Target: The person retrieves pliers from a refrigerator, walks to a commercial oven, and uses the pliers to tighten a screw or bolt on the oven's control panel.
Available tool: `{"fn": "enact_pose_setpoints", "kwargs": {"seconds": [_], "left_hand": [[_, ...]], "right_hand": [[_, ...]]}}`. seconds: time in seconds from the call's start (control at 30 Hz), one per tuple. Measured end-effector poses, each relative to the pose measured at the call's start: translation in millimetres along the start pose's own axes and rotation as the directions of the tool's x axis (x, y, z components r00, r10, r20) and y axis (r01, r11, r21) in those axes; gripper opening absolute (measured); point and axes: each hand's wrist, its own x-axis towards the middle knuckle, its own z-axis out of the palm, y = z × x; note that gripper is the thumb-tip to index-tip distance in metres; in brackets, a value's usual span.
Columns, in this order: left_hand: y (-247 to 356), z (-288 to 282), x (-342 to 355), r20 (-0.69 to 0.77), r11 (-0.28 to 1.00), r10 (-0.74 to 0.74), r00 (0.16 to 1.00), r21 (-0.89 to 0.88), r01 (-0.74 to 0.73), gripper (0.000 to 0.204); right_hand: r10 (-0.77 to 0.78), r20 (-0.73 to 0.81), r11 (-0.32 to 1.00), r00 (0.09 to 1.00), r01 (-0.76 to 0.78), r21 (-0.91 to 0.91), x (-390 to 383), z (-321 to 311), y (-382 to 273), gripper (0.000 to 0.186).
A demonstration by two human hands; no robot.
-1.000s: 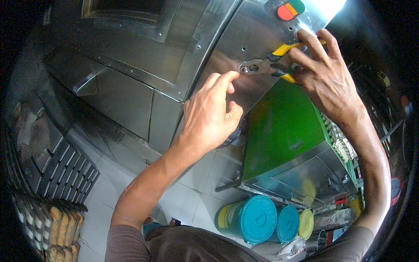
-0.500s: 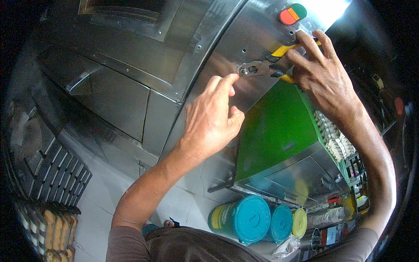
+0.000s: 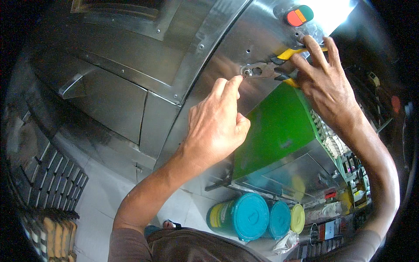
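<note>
My right hand [image 3: 325,81] is closed around the yellow-and-black handles of a pair of pliers [image 3: 266,70], with the fingers spread over the grips. The metal jaws reach left to a small round bolt-like fitting [image 3: 247,71] on a steel panel [image 3: 227,52]. Whether the jaws bite on the fitting is hard to make out. Just below it, my left hand [image 3: 216,120] points up with the index fingertip at the fitting's lower edge. Its thumb stands apart, its other fingers are curled, and nothing shows in its grasp.
Above the pliers sits a red, orange and green switch [image 3: 300,16]. A steel door with a handle [image 3: 72,86] is at left. Below right stand a green-topped cabinet [image 3: 275,131], teal-lidded drums [image 3: 252,217] and a yellow-lidded bucket [image 3: 297,218]. Dark slatted racks [image 3: 56,179] stand lower left.
The view has shifted slightly. My right hand still holds the pliers at the fitting, and my left index fingertip stays close beside it, with only small movement in both hands.
</note>
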Motion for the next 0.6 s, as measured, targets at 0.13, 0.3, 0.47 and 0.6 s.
{"fn": "enact_pose_setpoints", "kwargs": {"seconds": [0.13, 0.3, 0.47, 0.6], "left_hand": [[-3.6, 1.3, -0.2, -0.025, 0.998, 0.056, 0.998, 0.008, -0.056, 0.057], [-3.3, 0.1, 0.3, 0.030, 0.999, -0.005, 1.000, -0.035, 0.006, 0.058], [-4.4, 0.3, -0.7, 0.010, 1.000, 0.013, 1.000, -0.010, -0.013, 0.059], [-3.6, -0.8, -1.7, 0.019, 1.000, 0.003, 1.000, -0.012, -0.003, 0.059]], "right_hand": [[-0.013, -0.006, 1.000, 1.000, 0.013, -0.002, -2.5, -0.7, 0.7, 0.021], [-0.084, -0.047, 0.996, 0.995, 0.083, -0.036, -3.4, 5.5, 7.6, 0.017], [0.012, 0.007, 0.995, 1.000, -0.013, 0.099, -16.5, 17.1, 0.7, 0.016], [0.045, -0.137, 0.992, 0.990, -0.028, 0.119, -15.2, 9.7, -6.5, 0.028]]}}
